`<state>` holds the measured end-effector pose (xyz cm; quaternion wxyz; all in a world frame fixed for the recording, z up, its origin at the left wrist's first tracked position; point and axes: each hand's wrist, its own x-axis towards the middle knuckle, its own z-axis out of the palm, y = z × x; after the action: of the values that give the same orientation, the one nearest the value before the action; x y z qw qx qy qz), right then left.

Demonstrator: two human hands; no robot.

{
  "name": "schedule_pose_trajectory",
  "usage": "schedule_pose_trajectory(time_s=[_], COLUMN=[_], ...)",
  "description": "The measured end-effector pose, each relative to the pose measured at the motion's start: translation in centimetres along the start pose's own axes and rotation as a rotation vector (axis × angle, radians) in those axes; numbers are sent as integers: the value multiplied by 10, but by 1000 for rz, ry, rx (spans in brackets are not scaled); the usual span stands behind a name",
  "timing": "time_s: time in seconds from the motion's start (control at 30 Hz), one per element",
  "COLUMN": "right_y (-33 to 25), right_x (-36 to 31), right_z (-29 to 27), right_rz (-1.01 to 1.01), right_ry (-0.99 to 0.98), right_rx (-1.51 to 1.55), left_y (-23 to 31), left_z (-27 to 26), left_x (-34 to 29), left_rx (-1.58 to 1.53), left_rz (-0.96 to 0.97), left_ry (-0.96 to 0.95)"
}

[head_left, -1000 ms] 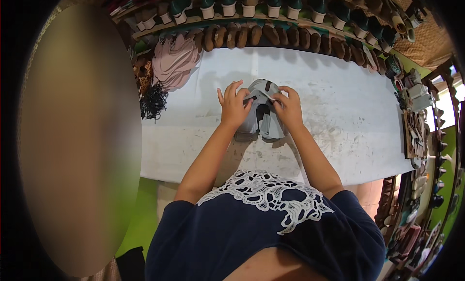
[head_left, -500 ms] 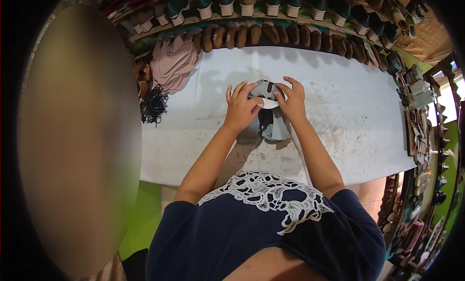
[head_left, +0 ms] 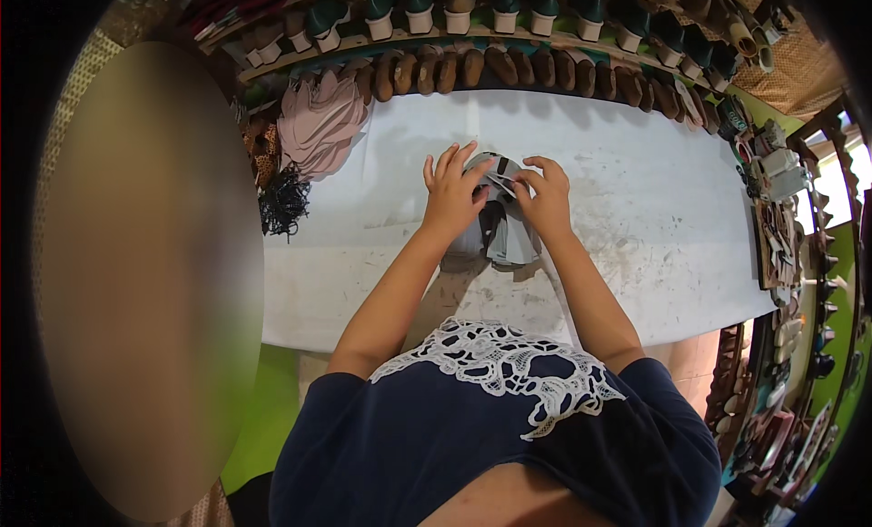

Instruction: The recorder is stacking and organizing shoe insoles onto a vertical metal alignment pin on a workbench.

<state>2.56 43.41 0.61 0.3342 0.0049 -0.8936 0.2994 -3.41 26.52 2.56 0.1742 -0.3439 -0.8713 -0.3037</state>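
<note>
Head view: a pair of bare hands works over a table (head_left: 654, 227) with a smudged white covering. An arch-shaped grey stack of thin flat pieces with black patches (head_left: 513, 243) lies near the middle of the table, its curved end away from the person and its two legs toward the person; the left leg is partly hidden by the left hand (head_left: 449, 202). That hand is partly open, outer fingers spread and raised, with thumb and index finger at the near side of a thin pale strip-like piece (head_left: 502, 177) above the arch; whether they grip it cannot be told. The right hand (head_left: 547, 204) pinches the opposite end of this piece between thumb and index finger, its other fingers curled loosely. At the table's far left are a dusty-pink bundle of layered, leaf-like pieces (head_left: 320, 127) and, just beside it, a black stringy tangle (head_left: 285, 202). Brown shoe-shaped forms (head_left: 472, 68) line the far edge; above them, dark green and white shoe-shaped forms (head_left: 505, 9) stand on a wooden shelf (head_left: 436, 42).
</note>
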Motion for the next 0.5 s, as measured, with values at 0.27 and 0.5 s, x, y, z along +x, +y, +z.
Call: schedule_pose_trajectory(time_s=[0.27, 0.5], right_y=[16, 12], right_x=[2, 7], right_z=[3, 1], right_rz=[120, 19], right_ry=[14, -54], right_rx=[216, 42], left_y=[-5, -3], left_z=[2, -1], left_x=[-6, -7], left_rx=[47, 35], left_rz=[59, 52], left_ry=[-20, -19])
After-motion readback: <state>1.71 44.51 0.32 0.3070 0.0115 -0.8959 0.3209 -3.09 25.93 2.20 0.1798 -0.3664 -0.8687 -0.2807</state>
